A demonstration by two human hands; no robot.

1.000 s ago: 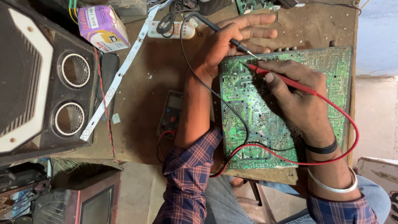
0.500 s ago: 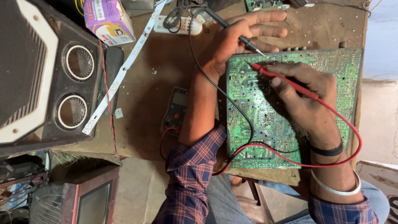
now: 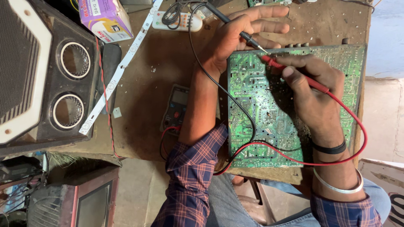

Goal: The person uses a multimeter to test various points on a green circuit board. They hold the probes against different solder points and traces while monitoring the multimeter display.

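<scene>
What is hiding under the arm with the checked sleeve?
A multimeter lies on the wooden table, partly under the left forearm. Its screen and dial show; its right edge is covered. A black lead runs beside the arm.

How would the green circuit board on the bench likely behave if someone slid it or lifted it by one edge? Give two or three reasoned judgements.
The green circuit board looks like a thin flat panel, so it would probably stay stiff and feel light. It lies flat on the wooden bench, so a push would likely slide it, not tip it. Its dense solder points suggest rough handling could damage it.
</scene>
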